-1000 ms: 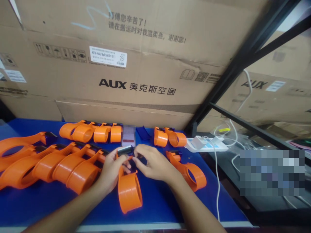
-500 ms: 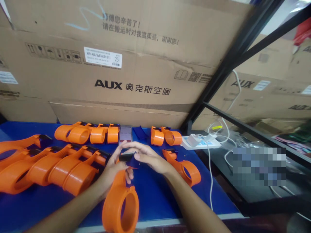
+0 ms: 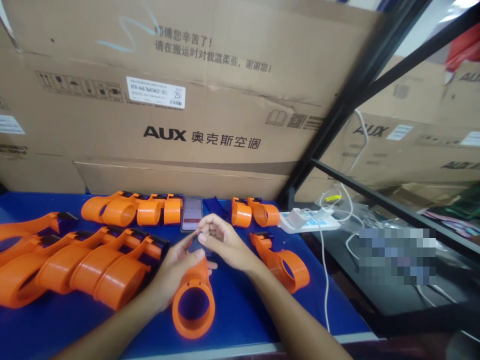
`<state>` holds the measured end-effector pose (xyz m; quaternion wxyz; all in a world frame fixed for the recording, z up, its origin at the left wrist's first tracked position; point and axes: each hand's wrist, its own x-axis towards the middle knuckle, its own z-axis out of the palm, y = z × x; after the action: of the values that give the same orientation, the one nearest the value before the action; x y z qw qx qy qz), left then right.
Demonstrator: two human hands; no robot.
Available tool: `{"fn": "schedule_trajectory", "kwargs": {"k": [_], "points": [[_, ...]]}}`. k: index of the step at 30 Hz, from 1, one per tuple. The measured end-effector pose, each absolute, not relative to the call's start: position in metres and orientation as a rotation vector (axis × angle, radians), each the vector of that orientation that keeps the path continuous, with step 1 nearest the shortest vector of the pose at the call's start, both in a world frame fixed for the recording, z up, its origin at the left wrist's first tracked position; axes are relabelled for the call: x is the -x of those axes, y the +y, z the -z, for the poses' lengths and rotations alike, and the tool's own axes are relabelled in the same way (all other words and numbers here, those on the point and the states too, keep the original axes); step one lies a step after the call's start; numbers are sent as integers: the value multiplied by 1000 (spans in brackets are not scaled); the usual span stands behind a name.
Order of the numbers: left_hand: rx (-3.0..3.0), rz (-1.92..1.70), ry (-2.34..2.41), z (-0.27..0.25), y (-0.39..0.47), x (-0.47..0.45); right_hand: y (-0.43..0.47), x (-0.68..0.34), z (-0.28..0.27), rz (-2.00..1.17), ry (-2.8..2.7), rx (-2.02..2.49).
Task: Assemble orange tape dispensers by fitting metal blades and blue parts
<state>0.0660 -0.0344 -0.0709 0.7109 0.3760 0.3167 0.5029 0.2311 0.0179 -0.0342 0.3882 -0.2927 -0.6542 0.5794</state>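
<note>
My left hand [image 3: 183, 267] is wrapped round the neck of an orange tape dispenser [image 3: 207, 320], whose open ring faces me above the blue table. My right hand [image 3: 225, 242] has thumb and fingers pinched at the far end of the dispenser, on its dark head piece, which the fingers mostly hide. To the left lies a row of orange tape dispensers [image 3: 122, 280] with dark heads. A single tape dispenser [image 3: 292, 270] rests right of my right hand.
Behind stand more orange dispensers [image 3: 150, 213], a phone [image 3: 192, 210] and a thin dark blue strip [image 3: 218, 206]. A white power strip [image 3: 309, 221] with cables sits by the black rack post [image 3: 337, 110]. A large cardboard box [image 3: 210, 100] closes off the back.
The held dispenser has turned so that its ring faces me more, and its dark head has tilted away. My right fingers have shifted round the head. The view has moved slightly.
</note>
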Motion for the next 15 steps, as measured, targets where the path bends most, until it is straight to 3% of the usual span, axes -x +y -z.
{"fn": "schedule_trajectory", "kwargs": {"k": [15], "points": [[-849,-1163,852,71,-31,-68,21,-223,42,-1331,-1686,854]]}}
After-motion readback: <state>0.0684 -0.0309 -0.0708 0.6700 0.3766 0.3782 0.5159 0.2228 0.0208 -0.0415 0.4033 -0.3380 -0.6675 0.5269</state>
